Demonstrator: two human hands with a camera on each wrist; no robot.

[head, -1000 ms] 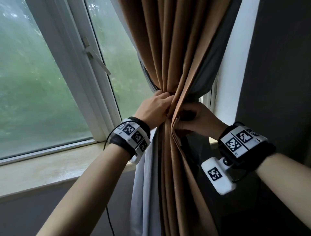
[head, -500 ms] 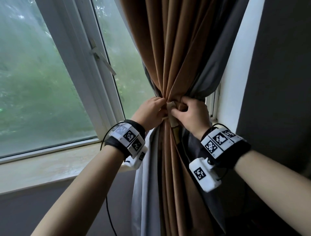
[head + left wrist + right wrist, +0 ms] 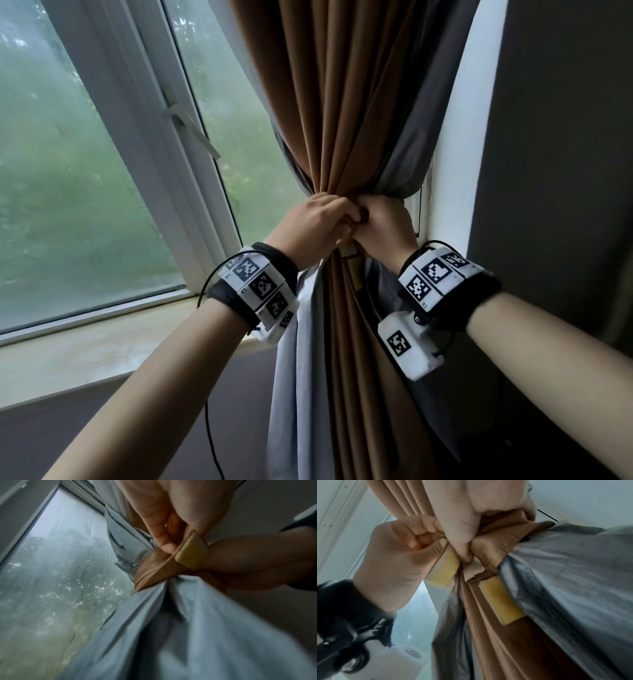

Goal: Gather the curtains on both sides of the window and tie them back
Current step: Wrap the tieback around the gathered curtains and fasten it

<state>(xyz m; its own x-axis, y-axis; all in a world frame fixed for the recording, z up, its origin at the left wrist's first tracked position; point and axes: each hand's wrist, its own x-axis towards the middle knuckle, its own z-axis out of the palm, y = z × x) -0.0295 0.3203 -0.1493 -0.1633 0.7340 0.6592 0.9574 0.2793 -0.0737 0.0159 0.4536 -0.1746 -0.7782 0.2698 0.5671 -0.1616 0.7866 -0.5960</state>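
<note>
The brown curtain [image 3: 342, 120] with its grey lining [image 3: 301, 377] is bunched into a narrow waist at the window's right side. Both hands meet at that waist, knuckles touching. My left hand [image 3: 329, 222] pinches one end of the brown tieback strap [image 3: 489, 545]; that end's yellow fastener patch [image 3: 192, 553] sticks out below the fingers. My right hand [image 3: 380, 222] grips the strap against the bundle, thumb pressed in beside the patch [image 3: 444, 572]. A second yellow patch [image 3: 500, 601] hangs lower on the strap. The strap's run behind the curtain is hidden.
The white window frame [image 3: 171, 171] with its handle [image 3: 191, 126] stands to the left, and a pale sill [image 3: 85, 349] runs below it. A white reveal [image 3: 459, 171] and a dark grey wall [image 3: 555, 171] close off the right side. A thin black cable [image 3: 209, 428] hangs under my left wrist.
My right hand came from the curtain's right side round to the front. Both hands have drawn together at the waist, and the strap ends now sit between them.
</note>
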